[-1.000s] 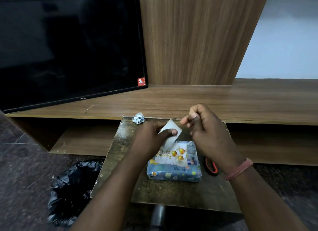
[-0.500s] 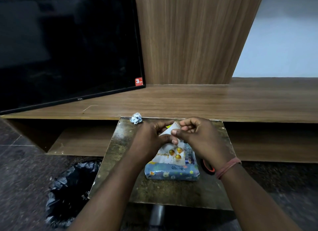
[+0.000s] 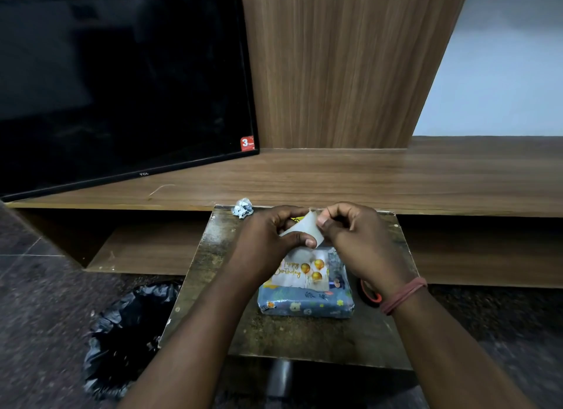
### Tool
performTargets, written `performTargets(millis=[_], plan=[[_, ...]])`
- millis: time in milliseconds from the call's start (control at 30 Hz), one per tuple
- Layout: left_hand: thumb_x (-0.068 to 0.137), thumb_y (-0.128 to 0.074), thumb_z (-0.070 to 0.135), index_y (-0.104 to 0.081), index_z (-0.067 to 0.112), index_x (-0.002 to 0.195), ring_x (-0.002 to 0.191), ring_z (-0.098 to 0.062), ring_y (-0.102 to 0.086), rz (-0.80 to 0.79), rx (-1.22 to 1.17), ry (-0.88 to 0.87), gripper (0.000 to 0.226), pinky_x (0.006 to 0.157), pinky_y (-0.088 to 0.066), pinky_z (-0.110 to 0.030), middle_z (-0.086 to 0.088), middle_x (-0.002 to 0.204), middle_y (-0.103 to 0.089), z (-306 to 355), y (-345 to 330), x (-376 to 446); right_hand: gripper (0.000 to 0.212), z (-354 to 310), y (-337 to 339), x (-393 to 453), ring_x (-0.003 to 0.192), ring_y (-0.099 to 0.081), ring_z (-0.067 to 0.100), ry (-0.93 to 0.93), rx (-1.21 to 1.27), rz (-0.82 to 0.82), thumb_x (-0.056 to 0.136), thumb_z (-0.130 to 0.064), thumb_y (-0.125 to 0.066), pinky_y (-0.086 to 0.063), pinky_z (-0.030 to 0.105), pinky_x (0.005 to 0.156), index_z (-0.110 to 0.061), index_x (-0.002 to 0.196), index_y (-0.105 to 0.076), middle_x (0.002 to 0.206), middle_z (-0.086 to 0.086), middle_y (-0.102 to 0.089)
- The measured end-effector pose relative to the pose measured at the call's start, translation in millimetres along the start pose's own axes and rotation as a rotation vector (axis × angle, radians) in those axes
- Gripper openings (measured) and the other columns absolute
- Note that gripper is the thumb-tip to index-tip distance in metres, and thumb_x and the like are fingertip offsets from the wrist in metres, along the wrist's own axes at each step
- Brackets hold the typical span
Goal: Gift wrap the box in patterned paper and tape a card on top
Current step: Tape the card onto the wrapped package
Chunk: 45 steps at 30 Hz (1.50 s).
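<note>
A small, worn dark worktop (image 3: pixel 274 332) stands against a long wood-grain TV shelf (image 3: pixel 365 177) with an open compartment beneath it. Behind the shelf rises a wood panel, and to the right a pale blue wall. The floor is dark speckled stone, and a bin lined with a black bag (image 3: pixel 128 332) sits at the worktop's left.

A black television (image 3: pixel 122 79) leans on the shelf; its lower bezel reads "TCL", and a red sticker (image 3: pixel 247 143) in its corner shows a large "3". The wrapped box (image 3: pixel 304 302), in blue paper with small cartoon prints, lies on the middle of the worktop. A white card (image 3: pixel 301 271) with gold balloons and gold script reading "Happy Birthday" lies on top of it. A crumpled paper scrap (image 3: pixel 242 207) sits at the far edge, and an orange-handled tool (image 3: pixel 370 293) is half hidden under the right wrist.

The left hand (image 3: pixel 268 238) and right hand (image 3: pixel 359 235) meet above the box's far end, each grip pinched on a pale translucent strip of tape (image 3: pixel 304 232) between thumb and fingers.

Compared with a second ago, the right hand has dropped lower and closer to the left, and the strip now curls between them instead of standing up from the left hand alone.
</note>
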<state>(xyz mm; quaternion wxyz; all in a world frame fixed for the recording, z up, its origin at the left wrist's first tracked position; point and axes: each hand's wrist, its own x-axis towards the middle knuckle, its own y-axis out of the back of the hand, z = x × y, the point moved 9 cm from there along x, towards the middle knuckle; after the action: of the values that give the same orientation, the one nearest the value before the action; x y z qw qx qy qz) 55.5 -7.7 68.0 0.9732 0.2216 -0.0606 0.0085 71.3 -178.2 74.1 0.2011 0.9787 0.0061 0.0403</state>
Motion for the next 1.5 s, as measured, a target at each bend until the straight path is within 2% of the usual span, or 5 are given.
performTargets(millis=[400, 700, 867, 1067, 1500], plan=[[0.076, -0.087, 0.017, -0.072, 0.021, 0.123, 0.068, 0.001, -0.064, 0.042, -0.089, -0.002, 0.050, 0.064, -0.050, -0.014, 0.002, 0.080, -0.073, 4, 13, 6, 0.011, -28, 2, -12, 0.082, -0.075, 0.010, 0.079, 0.163, 0.010, 0.096, -0.008, -0.064, -0.059, 0.038, 0.082, -0.012, 0.086, -0.066, 0.079, -0.004, -0.078], [0.079, -0.085, 0.022, -0.076, 0.031, 0.115, 0.094, -0.034, -0.071, -0.106, -0.172, -0.037, 0.038, 0.081, -0.060, -0.052, 0.006, 0.116, -0.074, 12, -4, -1, 0.011, -19, 0, -9, 0.079, -0.074, 0.034, -0.173, 0.551, -0.117, 0.098, 0.001, -0.058, -0.061, 0.043, 0.070, -0.002, 0.088, -0.062, 0.082, 0.020, -0.075], [0.062, -0.087, 0.037, -0.074, 0.034, 0.110, 0.089, -0.009, -0.070, -0.209, -0.149, -0.016, 0.050, 0.080, -0.061, -0.036, 0.013, 0.099, -0.075, 12, -3, -6, 0.010, -18, -2, -11, 0.096, -0.073, 0.041, -0.231, 0.555, -0.153, 0.099, 0.003, -0.055, -0.058, 0.055, 0.089, -0.002, 0.091, -0.059, 0.095, 0.029, -0.073], [0.070, -0.086, 0.057, -0.066, 0.043, 0.112, 0.130, -0.008, -0.053, -0.173, 0.039, -0.051, 0.049, 0.105, -0.048, -0.036, 0.016, 0.141, -0.051, 10, 2, -8, 0.011, -25, 12, -8, 0.092, -0.072, 0.045, -0.148, 0.495, -0.071, 0.098, 0.001, -0.058, -0.059, 0.051, 0.089, -0.003, 0.089, -0.061, 0.080, 0.022, -0.072], [0.097, -0.068, 0.029, -0.068, 0.018, 0.111, 0.106, -0.037, -0.069, -0.297, -0.263, 0.101, 0.018, 0.085, -0.054, -0.044, -0.006, 0.111, -0.074, 10, -7, -11, 0.012, -28, 7, -10, 0.080, -0.076, 0.037, -0.122, 0.602, -0.071, 0.101, 0.000, -0.054, -0.063, 0.048, 0.079, -0.003, 0.090, -0.056, 0.077, 0.021, -0.070]])
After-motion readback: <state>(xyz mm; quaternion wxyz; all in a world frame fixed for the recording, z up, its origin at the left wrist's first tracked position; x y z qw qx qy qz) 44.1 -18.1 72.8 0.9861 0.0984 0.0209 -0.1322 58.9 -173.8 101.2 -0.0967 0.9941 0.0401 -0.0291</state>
